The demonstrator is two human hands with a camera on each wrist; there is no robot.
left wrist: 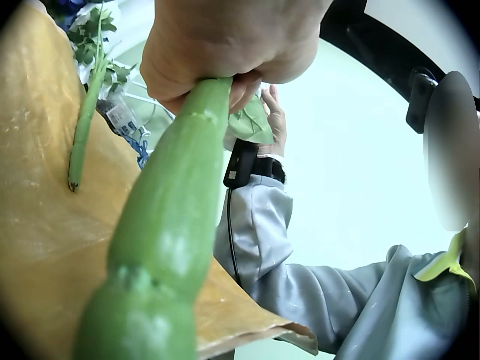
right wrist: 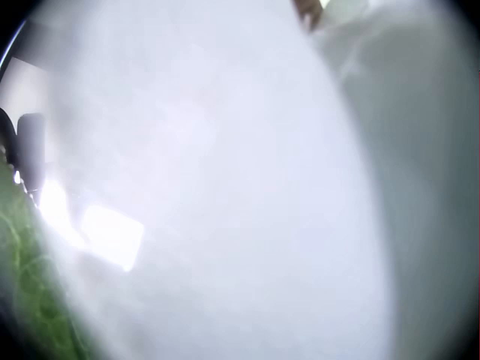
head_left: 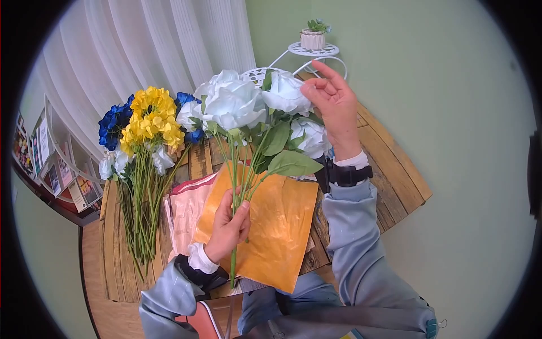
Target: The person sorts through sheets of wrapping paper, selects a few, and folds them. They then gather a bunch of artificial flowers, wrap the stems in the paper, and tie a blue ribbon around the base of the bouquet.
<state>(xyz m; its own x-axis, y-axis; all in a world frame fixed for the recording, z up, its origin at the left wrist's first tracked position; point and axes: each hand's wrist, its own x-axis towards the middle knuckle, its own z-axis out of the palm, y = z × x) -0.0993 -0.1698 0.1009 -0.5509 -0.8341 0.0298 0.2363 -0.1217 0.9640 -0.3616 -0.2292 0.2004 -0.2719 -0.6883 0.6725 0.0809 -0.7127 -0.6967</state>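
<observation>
My left hand point(head_left: 228, 226) grips the thick green stem point(left wrist: 169, 202) of a spray of white artificial roses low down, holding it upright over the orange paper. The largest white rose point(head_left: 232, 101) is at the top of the spray. My right hand point(head_left: 337, 110) is at the upper right rose point(head_left: 285, 93), thumb and a bent finger together at its petal edge, the index finger raised. Green leaves point(head_left: 294, 164) spread below the blooms. In the right wrist view a blurred white petal point(right wrist: 225, 165) fills most of the picture and hides the fingertips.
Yellow flowers point(head_left: 151, 116), blue flowers point(head_left: 114, 125) and small white ones lie at the left of the wooden table point(head_left: 389, 164), stems toward me. Orange paper point(head_left: 282, 226) overlaps a pink sheet point(head_left: 186, 217). Behind stands a white plant stand point(head_left: 314, 50) with a potted plant point(head_left: 313, 38).
</observation>
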